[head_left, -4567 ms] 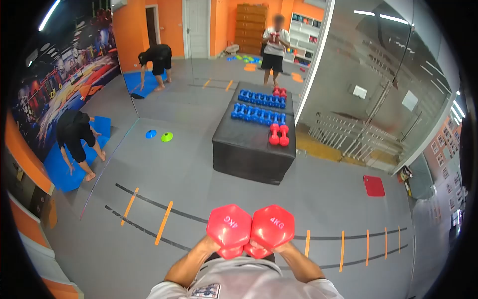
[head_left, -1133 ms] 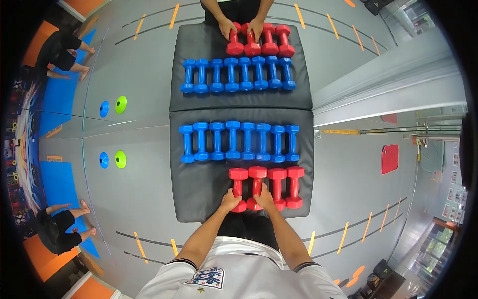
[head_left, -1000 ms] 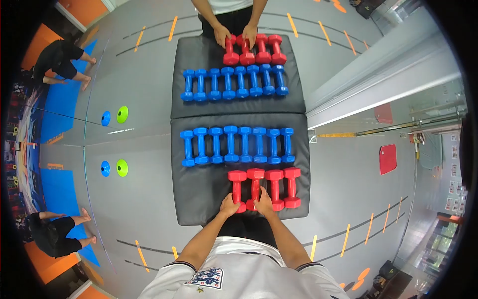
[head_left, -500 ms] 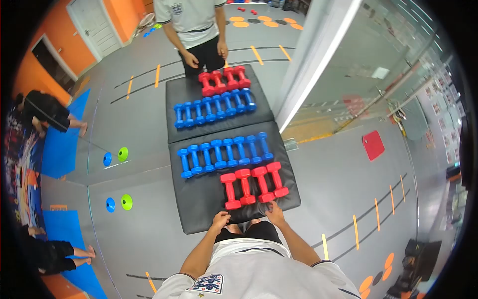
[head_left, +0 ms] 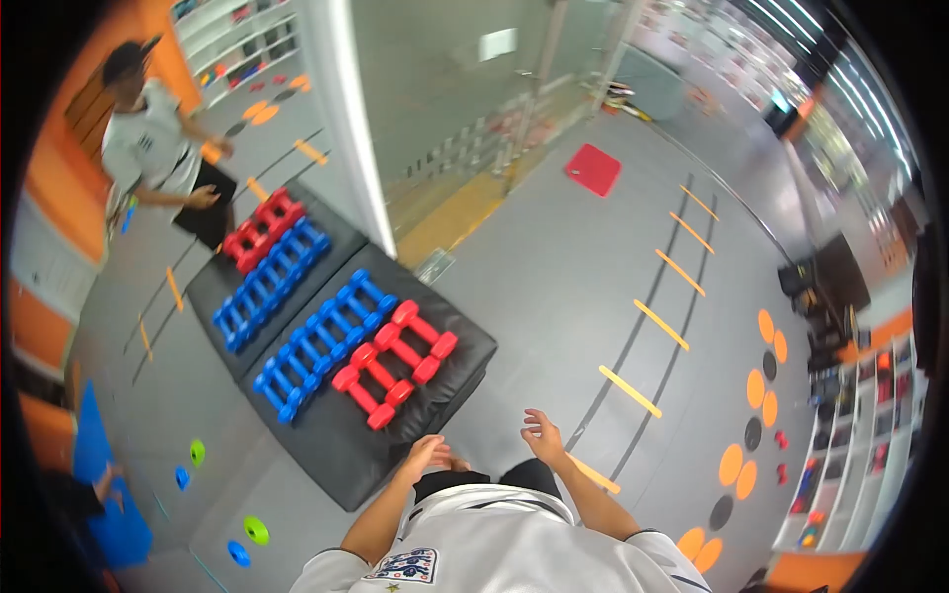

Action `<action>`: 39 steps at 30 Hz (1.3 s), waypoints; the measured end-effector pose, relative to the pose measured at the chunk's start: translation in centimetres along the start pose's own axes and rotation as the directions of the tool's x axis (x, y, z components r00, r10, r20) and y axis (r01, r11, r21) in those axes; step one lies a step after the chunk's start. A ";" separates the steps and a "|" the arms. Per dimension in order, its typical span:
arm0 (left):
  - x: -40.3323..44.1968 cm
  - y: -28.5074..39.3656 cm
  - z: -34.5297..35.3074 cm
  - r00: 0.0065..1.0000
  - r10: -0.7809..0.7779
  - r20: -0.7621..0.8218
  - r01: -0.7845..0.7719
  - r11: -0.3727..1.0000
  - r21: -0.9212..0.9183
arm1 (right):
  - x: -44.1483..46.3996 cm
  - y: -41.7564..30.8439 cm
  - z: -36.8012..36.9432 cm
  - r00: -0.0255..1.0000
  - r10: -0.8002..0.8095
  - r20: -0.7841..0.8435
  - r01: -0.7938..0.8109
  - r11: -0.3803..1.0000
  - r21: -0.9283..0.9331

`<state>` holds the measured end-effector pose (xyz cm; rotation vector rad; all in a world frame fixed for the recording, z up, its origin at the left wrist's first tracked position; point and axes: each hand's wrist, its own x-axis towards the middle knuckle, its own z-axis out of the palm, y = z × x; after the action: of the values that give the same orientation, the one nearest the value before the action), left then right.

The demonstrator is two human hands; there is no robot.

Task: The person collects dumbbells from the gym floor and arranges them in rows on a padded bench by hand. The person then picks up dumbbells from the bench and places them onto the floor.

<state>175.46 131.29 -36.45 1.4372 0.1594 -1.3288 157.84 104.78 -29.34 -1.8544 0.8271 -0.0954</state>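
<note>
My left hand (head_left: 425, 457) is beside the near corner of the black padded bench (head_left: 341, 465), its fingers apart and nothing in it. Out over the grey floor to the right of the bench, my right hand (head_left: 542, 435) has its fingers spread and holds nothing. Several red dumbbells (head_left: 423, 341) lie on the bench's near side, closest to my left hand. Beyond them is a row of blue dumbbells (head_left: 324, 341). A mirror behind the bench shows the same rows and a reflected person in a white shirt (head_left: 158, 148).
A red mat (head_left: 594, 170) lies on the floor near the glass wall. An agility ladder (head_left: 660, 301) runs along the right, with orange and black discs (head_left: 753, 435) past it. Green (head_left: 256, 530) and blue cones (head_left: 238, 552) stand at the lower left, near a blue mat (head_left: 114, 494).
The view has swung right, so the bench now appears further left and tilted. Both hands have left the dumbbells they touched earlier, and my right hand has moved away from the bench.
</note>
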 end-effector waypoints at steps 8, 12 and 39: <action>-1.1 5.6 15.1 0.922 0.170 0.348 -0.263 0.935 0.240 | -11.8 2.7 -9.8 0.980 0.045 -0.195 -0.009 0.983 0.182; -2.6 4.5 26.0 0.841 0.175 0.513 -0.370 0.876 0.308 | -19.6 5.5 -15.9 0.945 0.086 -0.317 -0.010 0.973 0.232; -6.3 -10.7 91.2 0.002 -0.462 0.887 -0.666 0.661 0.346 | -45.2 23.6 -52.1 0.235 0.473 -0.849 0.614 0.605 0.507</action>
<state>110.02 70.18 -15.27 0.5369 -1.7832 -2.0765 89.74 84.93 -12.59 -0.6529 1.2004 -1.6796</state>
